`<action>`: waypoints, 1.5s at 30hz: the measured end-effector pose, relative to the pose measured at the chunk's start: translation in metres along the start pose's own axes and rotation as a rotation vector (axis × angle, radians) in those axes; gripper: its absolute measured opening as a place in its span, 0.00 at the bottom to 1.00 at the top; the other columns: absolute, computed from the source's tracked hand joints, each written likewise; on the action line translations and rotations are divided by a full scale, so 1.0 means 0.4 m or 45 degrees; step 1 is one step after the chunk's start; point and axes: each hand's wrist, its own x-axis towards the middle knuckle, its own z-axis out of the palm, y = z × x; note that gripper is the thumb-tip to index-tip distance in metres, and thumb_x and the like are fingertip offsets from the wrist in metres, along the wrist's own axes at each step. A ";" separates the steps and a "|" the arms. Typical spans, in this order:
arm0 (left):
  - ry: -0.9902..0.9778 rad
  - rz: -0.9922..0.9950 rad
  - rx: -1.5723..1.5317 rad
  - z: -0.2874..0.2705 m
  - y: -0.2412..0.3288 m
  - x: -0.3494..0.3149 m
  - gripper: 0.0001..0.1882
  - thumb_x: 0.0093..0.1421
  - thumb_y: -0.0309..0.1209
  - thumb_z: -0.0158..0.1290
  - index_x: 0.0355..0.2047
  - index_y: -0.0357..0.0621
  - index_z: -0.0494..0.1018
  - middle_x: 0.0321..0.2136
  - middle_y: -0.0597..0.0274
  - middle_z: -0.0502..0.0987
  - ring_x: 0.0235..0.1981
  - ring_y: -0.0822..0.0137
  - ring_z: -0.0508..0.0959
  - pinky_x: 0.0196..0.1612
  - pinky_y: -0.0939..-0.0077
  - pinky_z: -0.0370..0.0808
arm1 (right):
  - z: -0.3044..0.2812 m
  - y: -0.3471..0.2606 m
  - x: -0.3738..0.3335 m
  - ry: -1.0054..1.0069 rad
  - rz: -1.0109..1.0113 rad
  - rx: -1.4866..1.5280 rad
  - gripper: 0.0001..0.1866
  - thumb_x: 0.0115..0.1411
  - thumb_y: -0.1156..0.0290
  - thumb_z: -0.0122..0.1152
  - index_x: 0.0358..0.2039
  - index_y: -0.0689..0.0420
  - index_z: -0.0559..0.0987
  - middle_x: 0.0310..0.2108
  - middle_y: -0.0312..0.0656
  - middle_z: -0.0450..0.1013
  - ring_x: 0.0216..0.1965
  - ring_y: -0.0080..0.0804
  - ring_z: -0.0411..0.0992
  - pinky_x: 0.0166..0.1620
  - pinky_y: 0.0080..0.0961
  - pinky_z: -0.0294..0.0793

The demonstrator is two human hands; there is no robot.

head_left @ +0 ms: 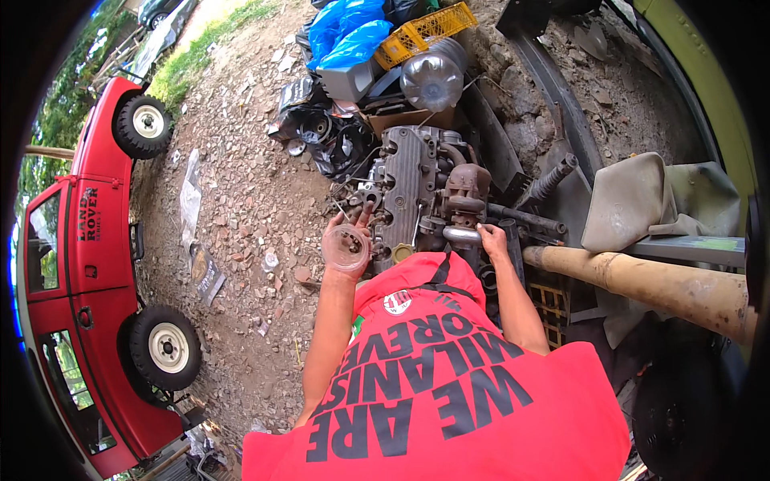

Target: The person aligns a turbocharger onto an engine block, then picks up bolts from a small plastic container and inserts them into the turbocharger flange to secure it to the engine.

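- A worn engine point(407, 176) stands in the middle of the scene, just beyond the person's red shirt point(561, 393); placed so, both hands seem able to reach it easily.
- The left hand point(358, 224), at the engine's near left side, grasps a clear plastic cup point(346, 248), with the fingers extending past its far rim. The cup is see-through, thin-walled and round, with small dark bits showing inside; the open palm beneath probably steadies it. How firmly the fingers press cannot be told.
- The right hand point(494, 240), on the engine's right, has its fingertips at a smooth, silvery metal part point(463, 235). Whether they pinch it or only touch it, I cannot tell; perhaps they steady the hand.
- Just beyond that part sits a rounded, rust-brown housing point(467, 183), rough beside the long, ribbed, dull grey engine cover.
- To the right, a smooth tan pole point(642, 280) runs below a creased, grey-green cushion point(622, 200).
- Far beyond the engine, glossy blue bags point(349, 32), a yellow lattice crate point(425, 32) and a clear ridged bottle point(433, 80) are heaped together, apparently just stored there.
- On the left, a red vehicle point(100, 232) with cream wheels and knobbly black tyres stands beside stony, broken ground point(249, 200).
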 end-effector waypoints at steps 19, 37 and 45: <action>0.030 0.024 0.076 -0.002 -0.006 -0.007 0.22 0.63 0.43 0.43 0.48 0.37 0.71 0.49 0.55 0.77 0.20 0.62 0.78 0.22 0.73 0.78 | 0.008 0.013 0.012 -0.003 0.054 0.299 0.15 0.53 0.61 0.69 0.29 0.62 0.81 0.27 0.38 0.77 0.30 0.25 0.71 0.37 0.25 0.68; 0.067 0.054 0.077 0.004 -0.016 -0.016 0.21 0.62 0.41 0.46 0.44 0.35 0.73 0.44 0.54 0.79 0.19 0.61 0.77 0.20 0.74 0.78 | 0.009 0.020 0.018 0.033 0.069 0.109 0.18 0.51 0.57 0.71 0.30 0.62 0.82 0.30 0.43 0.78 0.33 0.28 0.73 0.40 0.26 0.70; 0.085 0.057 0.035 0.001 -0.013 -0.015 0.21 0.62 0.40 0.45 0.44 0.33 0.73 0.42 0.51 0.79 0.19 0.59 0.78 0.21 0.74 0.79 | -0.003 0.008 0.012 -0.032 0.080 0.076 0.22 0.51 0.54 0.69 0.33 0.63 0.81 0.32 0.48 0.79 0.36 0.33 0.75 0.43 0.28 0.72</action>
